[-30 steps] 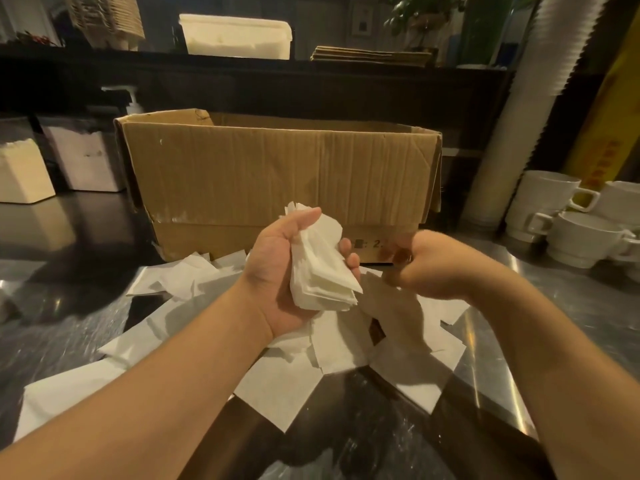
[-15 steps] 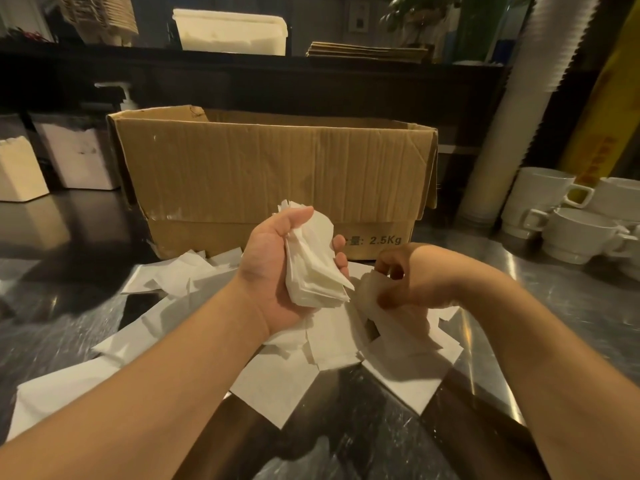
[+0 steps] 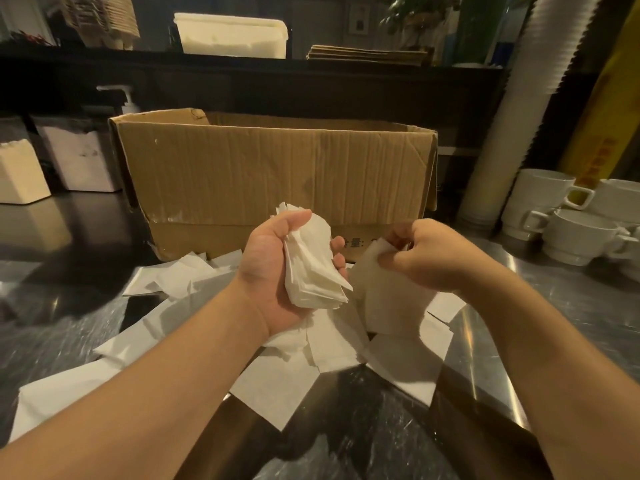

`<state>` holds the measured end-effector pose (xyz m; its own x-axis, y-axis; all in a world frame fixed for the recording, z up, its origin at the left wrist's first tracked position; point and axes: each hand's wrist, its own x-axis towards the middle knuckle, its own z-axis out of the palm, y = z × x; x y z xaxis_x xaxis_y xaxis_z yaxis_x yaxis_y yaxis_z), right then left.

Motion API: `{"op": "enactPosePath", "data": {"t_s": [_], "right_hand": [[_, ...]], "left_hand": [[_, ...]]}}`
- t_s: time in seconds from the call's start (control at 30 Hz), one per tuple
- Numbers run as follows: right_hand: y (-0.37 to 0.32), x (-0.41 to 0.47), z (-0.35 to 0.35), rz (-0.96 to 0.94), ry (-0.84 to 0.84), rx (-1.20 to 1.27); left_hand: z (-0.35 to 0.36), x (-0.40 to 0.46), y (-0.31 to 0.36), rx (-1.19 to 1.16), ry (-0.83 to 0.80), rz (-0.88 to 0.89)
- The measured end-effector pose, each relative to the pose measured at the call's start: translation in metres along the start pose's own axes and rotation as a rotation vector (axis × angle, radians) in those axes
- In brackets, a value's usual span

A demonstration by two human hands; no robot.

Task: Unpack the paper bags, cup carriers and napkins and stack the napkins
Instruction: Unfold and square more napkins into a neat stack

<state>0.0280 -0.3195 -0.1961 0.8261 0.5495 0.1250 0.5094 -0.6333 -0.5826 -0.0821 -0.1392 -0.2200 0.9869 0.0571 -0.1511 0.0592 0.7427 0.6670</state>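
Observation:
My left hand [image 3: 273, 271] is shut on a thick stack of white napkins [image 3: 315, 268], held upright above the counter. Just to its right, my right hand [image 3: 426, 254] pinches a single white napkin [image 3: 384, 299] that hangs down from my fingers. Several loose napkins [image 3: 277, 382] lie scattered flat on the steel counter [image 3: 571, 306] under and to the left of my hands. An open brown cardboard box [image 3: 270, 178] stands right behind them; its inside is hidden.
White cups [image 3: 575, 233] sit at the right beside a tall white sleeve of stacked cups [image 3: 526, 109]. White containers [image 3: 20, 174] and a pump bottle [image 3: 126, 98] stand at the left. On the dark shelf behind rest a white tub [image 3: 232, 34], flat brown paper bags [image 3: 367, 53] and cup carriers [image 3: 104, 19].
My right hand dipped to the scattered pile, took one napkin and has lifted it up beside the stack. My left hand kept its hold on the stack.

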Motion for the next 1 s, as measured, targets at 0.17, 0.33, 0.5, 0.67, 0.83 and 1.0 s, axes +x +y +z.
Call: {"op": "enactPosePath", "data": {"t_s": [0.17, 0.33, 0.5, 0.67, 0.83, 1.0], "right_hand": [[-0.011, -0.011, -0.012, -0.017, 0.114, 0.46], [-0.016, -0.02, -0.023, -0.054, -0.124, 0.852], [-0.02, -0.023, -0.016, -0.096, -0.311, 1.126], [-0.024, -0.024, -0.01, -0.093, -0.298, 1.383], [-0.024, -0.017, -0.006, 0.007, -0.079, 1.271], [-0.029, -0.017, -0.005, 0.127, 0.052, 1.075]], "left_hand": [[0.001, 0.001, 0.001, 0.014, 0.038, 0.029], [0.0, 0.002, 0.0, 0.038, 0.061, 0.078], [0.005, 0.001, -0.005, 0.118, -0.024, 0.069], [0.0, 0.001, -0.004, 0.146, -0.043, 0.104], [0.0, 0.002, -0.004, 0.107, -0.056, 0.093], [0.007, -0.001, -0.005, 0.154, -0.032, 0.111]]}}
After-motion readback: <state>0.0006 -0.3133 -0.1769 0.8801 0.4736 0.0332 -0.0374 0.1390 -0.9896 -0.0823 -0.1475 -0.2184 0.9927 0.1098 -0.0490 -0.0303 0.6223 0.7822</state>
